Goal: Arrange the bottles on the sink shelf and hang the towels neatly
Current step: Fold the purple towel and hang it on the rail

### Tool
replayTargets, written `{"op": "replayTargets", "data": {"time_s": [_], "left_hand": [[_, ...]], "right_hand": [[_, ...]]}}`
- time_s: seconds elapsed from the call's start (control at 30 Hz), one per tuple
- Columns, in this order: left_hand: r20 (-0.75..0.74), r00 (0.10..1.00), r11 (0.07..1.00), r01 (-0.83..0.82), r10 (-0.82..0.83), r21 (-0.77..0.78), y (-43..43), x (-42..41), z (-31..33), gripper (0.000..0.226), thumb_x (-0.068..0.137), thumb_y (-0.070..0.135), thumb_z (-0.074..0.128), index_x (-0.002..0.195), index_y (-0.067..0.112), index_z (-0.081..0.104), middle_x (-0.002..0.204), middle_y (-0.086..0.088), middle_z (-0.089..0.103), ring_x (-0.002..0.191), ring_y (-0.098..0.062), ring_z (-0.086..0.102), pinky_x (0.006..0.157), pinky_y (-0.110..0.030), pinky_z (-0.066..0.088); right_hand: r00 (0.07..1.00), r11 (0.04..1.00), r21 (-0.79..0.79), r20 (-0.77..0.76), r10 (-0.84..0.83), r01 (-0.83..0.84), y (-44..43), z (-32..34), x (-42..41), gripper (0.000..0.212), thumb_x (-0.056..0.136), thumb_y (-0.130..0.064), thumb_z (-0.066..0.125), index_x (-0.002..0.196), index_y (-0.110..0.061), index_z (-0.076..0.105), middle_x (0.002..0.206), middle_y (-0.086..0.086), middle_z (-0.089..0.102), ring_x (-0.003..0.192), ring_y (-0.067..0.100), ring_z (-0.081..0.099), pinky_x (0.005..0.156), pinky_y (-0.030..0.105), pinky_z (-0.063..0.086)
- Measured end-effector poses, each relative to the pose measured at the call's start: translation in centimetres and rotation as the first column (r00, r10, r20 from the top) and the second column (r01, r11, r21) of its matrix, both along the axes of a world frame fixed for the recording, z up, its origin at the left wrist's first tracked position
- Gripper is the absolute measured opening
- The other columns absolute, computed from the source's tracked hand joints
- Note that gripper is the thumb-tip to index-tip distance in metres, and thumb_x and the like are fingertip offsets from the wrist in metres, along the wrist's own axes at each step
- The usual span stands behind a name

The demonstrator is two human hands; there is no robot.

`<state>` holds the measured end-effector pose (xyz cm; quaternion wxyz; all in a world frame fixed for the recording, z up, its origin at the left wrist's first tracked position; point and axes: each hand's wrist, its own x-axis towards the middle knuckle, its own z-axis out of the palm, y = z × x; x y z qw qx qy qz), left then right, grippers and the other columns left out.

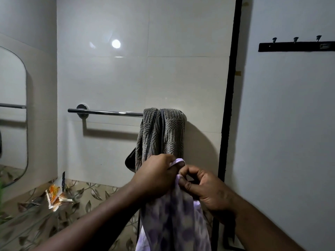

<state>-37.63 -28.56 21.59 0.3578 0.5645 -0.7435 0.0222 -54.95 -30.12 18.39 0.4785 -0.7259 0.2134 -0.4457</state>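
Note:
A grey ribbed towel hangs bunched over the right end of a chrome towel bar on the tiled wall. Just below it, both my hands hold a lilac patterned towel that hangs down from them. My left hand grips its top edge from the left. Beside it, my right hand pinches the same edge from the right. The two hands nearly touch. No bottles are in view.
A mirror hangs on the left wall. Orange sachets and a dark razor sit on the leaf-patterned tile ledge at lower left. A black door frame runs down the right, with a black hook rack beyond.

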Motion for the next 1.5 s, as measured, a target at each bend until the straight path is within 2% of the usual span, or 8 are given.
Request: {"op": "replayTargets", "data": {"time_s": [0.17, 0.4, 0.53, 0.73, 0.83, 0.9, 1.13, 1.5], "left_hand": [[-0.047, 0.999, 0.997, -0.009, 0.005, -0.078, 0.3, 0.3, 0.5, 0.046, 0.086, 0.062, 0.067, 0.078, 0.018, 0.058, 0.063, 0.006, 0.055, 0.061, -0.006, 0.051, 0.056, -0.03, 0.037], [0.35, 0.933, 0.992, -0.113, 0.089, 0.05, 2.3, 2.5, 2.4, 0.042, 0.086, 0.058, 0.07, 0.094, 0.018, 0.062, 0.101, -0.005, 0.073, 0.097, -0.029, 0.066, 0.065, -0.034, 0.036], [0.319, 0.945, 0.992, -0.098, 0.068, 0.079, 2.4, 4.0, 3.1, 0.045, 0.086, 0.061, 0.069, 0.083, 0.017, 0.063, 0.071, -0.001, 0.062, 0.07, -0.022, 0.058, 0.06, -0.035, 0.038], [-0.201, 0.943, 0.907, 0.316, -0.266, 0.279, 3.2, 5.1, 3.5, 0.039, 0.088, 0.045, 0.077, 0.081, 0.008, 0.067, 0.071, -0.003, 0.059, 0.063, -0.013, 0.048, 0.056, -0.029, 0.037], [-0.733, 0.587, 0.661, 0.706, -0.344, 0.255, 3.5, 4.6, 3.0, 0.017, 0.089, 0.019, 0.075, 0.094, 0.003, 0.073, 0.085, -0.016, 0.068, 0.067, -0.019, 0.062, 0.059, -0.026, 0.053], [-0.849, 0.442, 0.651, 0.741, -0.289, 0.164, 3.0, 4.0, 2.3, 0.016, 0.09, 0.012, 0.073, 0.1, 0.0, 0.074, 0.086, -0.017, 0.07, 0.066, -0.018, 0.066, 0.061, -0.026, 0.057], [-0.945, 0.292, 0.779, 0.624, -0.151, 0.068, 0.9, 1.5, -0.5, 0.029, 0.094, -0.009, 0.059, 0.122, -0.012, 0.065, 0.114, -0.03, 0.068, 0.079, -0.024, 0.068, 0.072, -0.028, 0.06], [-0.966, 0.218, 0.867, 0.498, -0.141, -0.014, 0.6, -2.3, -1.7, 0.009, 0.09, -0.009, 0.068, 0.098, -0.004, 0.069, 0.088, -0.024, 0.07, 0.064, -0.024, 0.067, 0.056, -0.03, 0.059]], "right_hand": [[0.976, 0.981, 0.089, 0.12, -0.183, 0.173, -1.5, -0.8, -0.5, 0.013, 0.097, -0.004, 0.059, 0.098, 0.006, 0.069, 0.098, 0.009, 0.077, 0.089, 0.017, 0.069, 0.077, 0.024, 0.057], [0.85, 0.872, 0.249, 0.228, -0.476, 0.421, -3.2, -1.2, -1.9, 0.011, 0.098, -0.006, 0.06, 0.093, -0.003, 0.069, 0.087, 0.012, 0.073, 0.079, 0.02, 0.064, 0.082, 0.035, 0.052], [0.826, 0.843, 0.245, 0.198, -0.527, 0.479, -3.6, -1.2, -2.4, 0.018, 0.099, -0.003, 0.059, 0.084, -0.007, 0.067, 0.072, 0.001, 0.073, 0.058, 0.002, 0.064, 0.059, 0.015, 0.055], [0.85, 0.827, 0.319, 0.105, -0.516, 0.463, -3.8, -1.1, -2.2, 0.018, 0.099, -0.008, 0.06, 0.093, 0.008, 0.064, 0.077, 0.014, 0.071, 0.074, 0.022, 0.061, 0.065, 0.031, 0.053], [0.851, 0.817, 0.325, 0.063, -0.521, 0.476, -3.7, -0.8, -2.3, 0.016, 0.097, -0.007, 0.064, 0.094, 0.008, 0.065, 0.079, 0.02, 0.069, 0.072, 0.027, 0.06, 0.063, 0.032, 0.052], [0.786, 0.779, 0.191, 0.056, -0.616, 0.597, -3.7, -0.5, -2.5, 0.014, 0.097, -0.004, 0.064, 0.089, 0.008, 0.066, 0.075, 0.017, 0.067, 0.069, 0.024, 0.059, 0.064, 0.031, 0.047], [0.781, 0.786, 0.004, 0.11, -0.615, 0.618, -2.2, 2.0, -1.7, 0.011, 0.094, -0.014, 0.07, 0.085, -0.007, 0.072, 0.077, 0.008, 0.072, 0.074, 0.016, 0.061, 0.076, 0.034, 0.051], [0.795, 0.774, -0.247, -0.023, -0.607, 0.584, 1.0, 2.6, -0.1, 0.009, 0.081, -0.034, 0.081, 0.076, -0.028, 0.077, 0.064, -0.001, 0.075, 0.058, 0.013, 0.067, 0.068, 0.052, 0.061]]}}
